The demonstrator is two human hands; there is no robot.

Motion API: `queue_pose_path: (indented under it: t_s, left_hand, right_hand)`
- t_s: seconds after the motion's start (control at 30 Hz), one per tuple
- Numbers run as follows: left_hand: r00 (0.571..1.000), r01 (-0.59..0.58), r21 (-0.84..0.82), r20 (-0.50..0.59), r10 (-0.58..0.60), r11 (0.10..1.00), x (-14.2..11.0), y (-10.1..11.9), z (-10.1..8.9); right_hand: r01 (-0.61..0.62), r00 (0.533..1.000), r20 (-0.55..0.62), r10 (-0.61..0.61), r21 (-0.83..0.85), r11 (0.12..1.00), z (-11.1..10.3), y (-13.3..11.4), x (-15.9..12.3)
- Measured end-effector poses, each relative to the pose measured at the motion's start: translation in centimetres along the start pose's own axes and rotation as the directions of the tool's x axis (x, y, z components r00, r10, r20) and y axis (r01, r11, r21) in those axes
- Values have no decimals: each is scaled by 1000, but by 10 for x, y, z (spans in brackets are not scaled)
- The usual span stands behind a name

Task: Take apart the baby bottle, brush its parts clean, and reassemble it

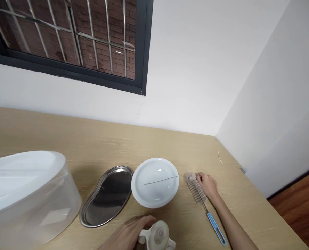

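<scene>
My left hand (135,231), at the lower middle, is closed on a baby bottle (159,235) with white side handles and a pale teat on top; the frame edge cuts off its lower part. To the right, my right hand (208,184) has its fingers curled against the bristled head of a bottle brush (197,191) with a blue looped handle. A thin wire (161,180) lies across a white bowl (154,201), pointing towards that brush head. Its right end merges with the pale bristles, so I cannot tell where it stops.
A kidney-shaped steel tray (107,198) stands left of the bowl. Further left is a large translucent container (60,201) with a white top. A pale thin strip (220,158) lies at the back right of the wooden table (104,139). A white wall and barred window stand behind.
</scene>
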State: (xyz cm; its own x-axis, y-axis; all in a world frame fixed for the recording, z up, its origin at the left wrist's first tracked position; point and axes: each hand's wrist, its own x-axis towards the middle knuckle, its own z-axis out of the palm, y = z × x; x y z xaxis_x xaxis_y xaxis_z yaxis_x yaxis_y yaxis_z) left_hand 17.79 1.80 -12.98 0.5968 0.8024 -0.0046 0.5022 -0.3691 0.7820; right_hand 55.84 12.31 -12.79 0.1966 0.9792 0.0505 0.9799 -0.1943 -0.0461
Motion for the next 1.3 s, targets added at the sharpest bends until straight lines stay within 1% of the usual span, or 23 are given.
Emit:
queue_pose_path:
  t_s: [0.1, 0.2, 0.4, 0.63, 0.8, 0.9, 1.1, 1.2, 1.3]
  left_hand:
    - [1000, -12, -9, -28, 11, 1000, 0, -1, 2]
    - [999, -22, -27, -45, 21, 999, -1, 4, 0]
    - [1000, -9, -7, -11, 9, 1000, -1, 10, -3]
    - [1000, -18, -13, -26, 18, 1000, -3, 12, -4]
    - [999, -31, -28, -23, 30, 999, -4, 19, -9]
    - [1000, -5, -28, -6, 5, 1000, -4, 27, -13]
    - [993, 120, 31, 16, -120, 992, -4, 42, -17]
    - [991, 127, 44, 42, -129, 991, -5, 45, -17]
    - [990, 123, 49, 57, -126, 991, -5, 44, -16]
  right_hand:
    - [8, 1000, -2, -8, 2, 1000, -1, -1, -1]
    - [12, 1000, 1, -12, 7, 1000, -2, -1, -1]
    - [14, 1000, -6, -14, 7, 1000, -3, 0, -1]
    - [13, 1000, -15, -13, -1, 1000, 0, 1, -1]
    - [17, 1000, -17, -17, -5, 1000, 1, 2, -1]
    - [16, 1000, -17, -16, -5, 1000, 1, 1, -1]
    - [11, 1000, -17, -11, -6, 1000, -1, 0, -1]
    - [13, 1000, -20, -13, -3, 1000, -2, 0, -2]
    - [16, 1000, -23, -16, -2, 1000, -2, 1, -2]
